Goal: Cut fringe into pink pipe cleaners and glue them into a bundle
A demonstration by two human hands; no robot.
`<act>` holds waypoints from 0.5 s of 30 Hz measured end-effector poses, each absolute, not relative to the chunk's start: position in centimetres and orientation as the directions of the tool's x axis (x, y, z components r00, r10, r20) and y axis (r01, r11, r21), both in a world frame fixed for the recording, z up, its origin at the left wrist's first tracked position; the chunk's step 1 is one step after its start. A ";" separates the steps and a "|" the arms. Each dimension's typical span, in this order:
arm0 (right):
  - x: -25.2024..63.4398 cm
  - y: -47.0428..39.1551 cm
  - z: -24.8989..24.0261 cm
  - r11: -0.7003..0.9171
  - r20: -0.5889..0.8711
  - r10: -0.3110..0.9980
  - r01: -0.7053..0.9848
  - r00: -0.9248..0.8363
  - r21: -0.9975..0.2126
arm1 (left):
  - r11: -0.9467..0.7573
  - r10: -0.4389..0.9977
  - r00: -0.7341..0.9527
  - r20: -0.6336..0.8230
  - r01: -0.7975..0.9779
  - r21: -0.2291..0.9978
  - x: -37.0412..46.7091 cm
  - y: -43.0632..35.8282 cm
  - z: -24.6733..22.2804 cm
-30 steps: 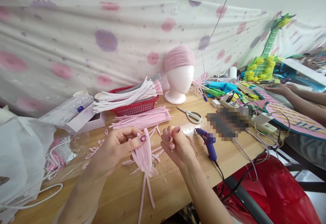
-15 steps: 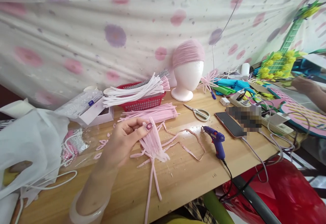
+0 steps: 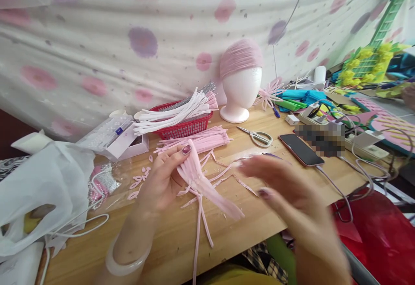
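My left hand point(image 3: 162, 179) is closed on a flat piece of pink pipe cleaners point(image 3: 191, 168), pinched at its upper end between thumb and fingers. A thin strip at its lower end stretches to the right, and two long pink stems point(image 3: 198, 228) hang below. My right hand point(image 3: 288, 207), blurred by motion, is raised to the right with thumb and fingers apart and nothing between them. It hides nearly all of the glue gun behind it. A pink measuring tape point(image 3: 244, 185) lies on the table between the hands.
Behind are a red basket point(image 3: 186, 129) of white, silver and pink pipe cleaners and a white foam head point(image 3: 241, 88) with a pink wrapped cap. Scissors point(image 3: 259, 138), a phone point(image 3: 301, 150) and charging cables lie rightward. A white plastic bag point(image 3: 39, 190) is at left.
My right hand has come into view from the right, covering the glue gun's place. The strip on the pink piece now extends further right. My left hand keeps its hold, and the view has shifted slightly.
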State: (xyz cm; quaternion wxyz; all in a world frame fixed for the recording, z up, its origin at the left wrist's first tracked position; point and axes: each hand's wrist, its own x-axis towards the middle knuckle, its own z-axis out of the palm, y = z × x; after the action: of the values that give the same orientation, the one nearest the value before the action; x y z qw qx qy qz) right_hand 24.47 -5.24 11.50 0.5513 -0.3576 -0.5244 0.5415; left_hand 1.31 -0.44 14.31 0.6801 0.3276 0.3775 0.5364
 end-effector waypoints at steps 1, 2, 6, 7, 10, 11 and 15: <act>22.7 -4.9 11.1 0.152 0.200 0.953 -0.211 -0.228 -0.966 | 0.212 0.977 0.137 -0.166 -0.486 0.848 1.4 -0.5 14.3; 21.1 -4.5 10.8 0.111 0.185 0.930 -0.239 -0.317 -0.965 | 0.216 0.976 0.138 -0.170 -0.486 0.847 1.5 -0.5 14.2; 18.1 -3.2 9.8 -0.104 0.106 0.872 -0.391 -0.478 -0.914 | 0.213 0.976 0.137 -0.167 -0.491 0.845 1.5 -0.3 13.8; 18.2 -3.0 9.8 -0.134 0.087 0.876 -0.411 -0.475 -0.902 | 0.206 0.978 0.129 -0.163 -0.489 0.848 1.5 -0.2 13.7; 19.1 -2.8 9.7 -0.158 0.038 0.903 -0.414 -0.428 -0.896 | 0.186 0.982 0.099 -0.158 -0.461 0.868 1.4 0.1 13.3; 19.3 -2.8 9.8 -0.158 0.031 0.907 -0.408 -0.420 -0.899 | 0.179 0.984 0.089 -0.155 -0.451 0.874 1.4 0.2 13.2; 19.7 -2.7 9.8 -0.170 0.037 0.893 -0.413 -0.448 -0.895 | 0.142 0.990 0.044 -0.137 -0.441 0.886 1.6 0.4 13.1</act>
State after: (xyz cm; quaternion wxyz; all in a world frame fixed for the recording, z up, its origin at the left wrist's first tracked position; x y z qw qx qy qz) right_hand 19.73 -2.66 9.85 0.4549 -0.2631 -0.4561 0.7182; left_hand 1.64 0.38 13.10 0.6382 0.3389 0.4046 0.5605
